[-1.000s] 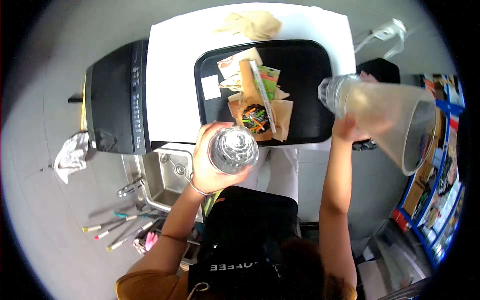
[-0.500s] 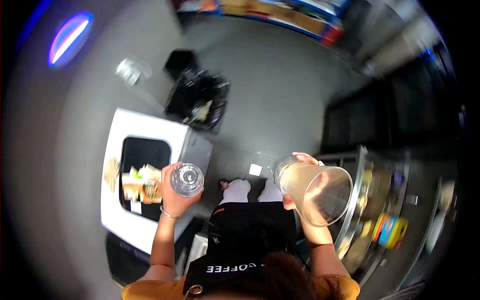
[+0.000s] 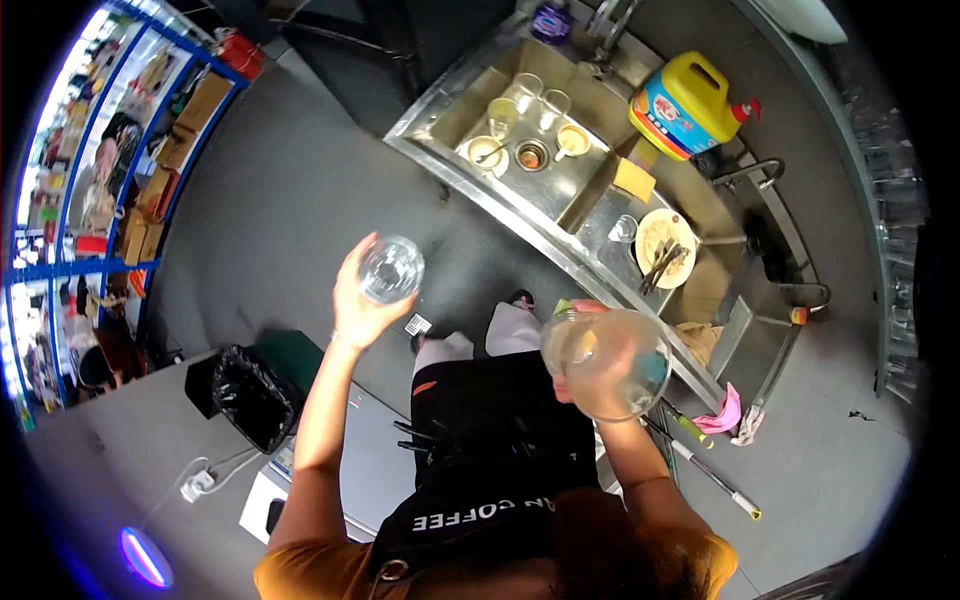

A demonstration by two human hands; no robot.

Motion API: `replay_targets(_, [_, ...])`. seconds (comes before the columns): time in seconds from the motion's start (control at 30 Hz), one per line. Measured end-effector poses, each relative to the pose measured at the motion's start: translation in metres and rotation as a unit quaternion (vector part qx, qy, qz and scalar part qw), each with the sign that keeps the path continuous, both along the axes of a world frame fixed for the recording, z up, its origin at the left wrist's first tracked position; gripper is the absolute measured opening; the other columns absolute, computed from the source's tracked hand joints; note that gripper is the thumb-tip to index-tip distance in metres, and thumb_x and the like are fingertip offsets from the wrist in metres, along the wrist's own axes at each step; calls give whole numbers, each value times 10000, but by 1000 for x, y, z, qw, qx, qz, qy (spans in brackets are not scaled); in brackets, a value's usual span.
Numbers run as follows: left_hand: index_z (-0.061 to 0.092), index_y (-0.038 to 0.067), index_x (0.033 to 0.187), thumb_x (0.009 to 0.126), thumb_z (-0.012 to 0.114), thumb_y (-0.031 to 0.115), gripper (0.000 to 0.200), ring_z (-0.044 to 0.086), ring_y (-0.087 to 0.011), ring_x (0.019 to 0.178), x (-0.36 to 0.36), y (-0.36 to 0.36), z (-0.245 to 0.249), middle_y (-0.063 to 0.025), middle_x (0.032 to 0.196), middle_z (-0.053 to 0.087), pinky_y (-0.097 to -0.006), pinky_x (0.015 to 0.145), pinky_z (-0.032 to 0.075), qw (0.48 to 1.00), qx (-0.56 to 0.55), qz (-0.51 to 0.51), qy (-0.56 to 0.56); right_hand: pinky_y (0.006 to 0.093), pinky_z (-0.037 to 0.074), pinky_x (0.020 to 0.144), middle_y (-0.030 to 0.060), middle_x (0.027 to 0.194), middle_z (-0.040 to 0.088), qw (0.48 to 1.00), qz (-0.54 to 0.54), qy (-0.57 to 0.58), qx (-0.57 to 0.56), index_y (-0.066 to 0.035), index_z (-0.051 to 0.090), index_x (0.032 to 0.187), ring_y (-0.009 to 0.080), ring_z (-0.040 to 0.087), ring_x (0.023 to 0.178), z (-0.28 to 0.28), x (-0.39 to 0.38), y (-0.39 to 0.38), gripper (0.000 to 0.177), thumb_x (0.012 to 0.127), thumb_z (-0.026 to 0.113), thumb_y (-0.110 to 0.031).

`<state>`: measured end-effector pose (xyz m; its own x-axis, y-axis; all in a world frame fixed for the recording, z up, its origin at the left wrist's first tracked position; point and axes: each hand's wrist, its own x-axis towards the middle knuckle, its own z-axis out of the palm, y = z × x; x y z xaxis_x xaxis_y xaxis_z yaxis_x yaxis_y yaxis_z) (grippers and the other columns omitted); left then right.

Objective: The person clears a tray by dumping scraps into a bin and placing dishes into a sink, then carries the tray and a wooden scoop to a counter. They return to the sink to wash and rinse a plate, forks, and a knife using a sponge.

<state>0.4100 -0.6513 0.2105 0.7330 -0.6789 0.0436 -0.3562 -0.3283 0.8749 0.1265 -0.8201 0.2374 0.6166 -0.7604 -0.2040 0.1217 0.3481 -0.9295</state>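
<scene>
My left hand point(image 3: 358, 312) is closed round a clear drinking glass point(image 3: 392, 270), held over the floor ahead of my body. On the right, my right hand point(image 3: 562, 388) grips a tall see-through cup point(image 3: 625, 370) with a cloudy film inside. Another clear glass point(image 3: 562, 338) shows close against that cup, on its left. Part of my right hand is hidden behind the cup. The cup overlaps the front edge of a steel sink point(image 3: 590, 262) in this view.
Several glasses point(image 3: 553, 105) and a white cup point(image 3: 573, 140) stand in the far basin. A plate point(image 3: 652, 228) with cutlery lies in the nearer one. Between them are a yellow sponge point(image 3: 634, 180) and a yellow jug point(image 3: 690, 100). A bin point(image 3: 256, 400) stands at the left.
My body has turned right, so the sink is now in front and the white-topped unit and bin have shifted to the lower left. Both hands keep their glassware.
</scene>
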Motion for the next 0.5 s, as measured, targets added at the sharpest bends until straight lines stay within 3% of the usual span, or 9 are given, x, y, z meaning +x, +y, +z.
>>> replay_targets(0.03, [474,21,1264,536,820,230,833,578,-300,1074,10,-40,-10,-150,1184,581,-380,987,415,998,30,-37,-43,367,404,945,140,1176,536,996,-57,5,75,0,506,1142,236,521,1065,-8,-4,-16,564,868,473,-492])
replay_targets(0.1, [437,38,1296,536,806,266,875,573,-342,1059,31,-115,-35,-160,1159,598,-409,992,395,988,68,-112,-81,391,414,934,152,1177,538,995,-98,33,-11,-4,463,1205,252,519,1068,-31,-15,-39,587,874,490,-488])
replay_targets(0.2, [409,47,1272,529,827,244,875,591,-326,1052,51,-215,-59,-160,1111,622,-373,936,444,963,149,-191,-117,411,442,898,173,1150,539,966,-215,-73,119,-26,386,1270,274,527,1056,-59,-23,-67,616,850,529,-453])
replay_targets(0.23, [407,66,1241,520,824,292,863,595,-349,1027,60,-242,-79,-157,1108,627,-396,935,423,949,203,-215,-113,378,458,873,145,1129,550,967,-251,6,47,-19,451,1203,242,541,1030,-62,-13,-70,608,873,425,-528])
replay_targets(0.27, [425,73,1227,510,816,359,865,601,-331,1029,64,-267,-92,-140,1099,635,-405,948,396,928,241,-242,-151,379,461,866,146,1130,548,962,-258,35,-88,-31,439,1221,243,544,1027,-61,1,-72,621,858,462,-534])
replay_targets(0.33, [433,73,1241,521,791,450,888,590,-303,1071,72,-319,-106,-140,1124,630,-429,947,381,839,423,-309,-146,381,467,853,148,1131,545,878,-309,114,-349,-54,414,1256,245,548,1020,-59,29,-75,663,828,537,-545])
replay_targets(0.37, [431,69,1264,530,779,483,912,582,-295,1094,74,-335,-124,-145,1151,621,-445,958,374,815,445,-329,-169,392,466,854,157,1136,539,881,-319,123,-326,-67,378,1287,255,546,1023,-62,31,-75,694,803,596,-514])
replay_targets(0.47, [465,22,1306,577,735,571,952,531,-259,1197,71,-383,-156,-130,1269,572,-493,1037,317,717,537,-397,-202,423,455,855,175,1148,523,906,-422,-21,-12,-110,252,1370,297,534,1037,-70,44,-80,854,720,724,-399])
replay_targets(0.5, [505,17,1270,584,726,579,914,526,-259,1202,69,-396,-168,-127,1268,573,-500,1039,312,689,557,-412,-215,413,453,853,163,1146,527,889,-420,40,-176,-100,276,1361,288,534,1035,-75,63,-88,800,751,686,-414])
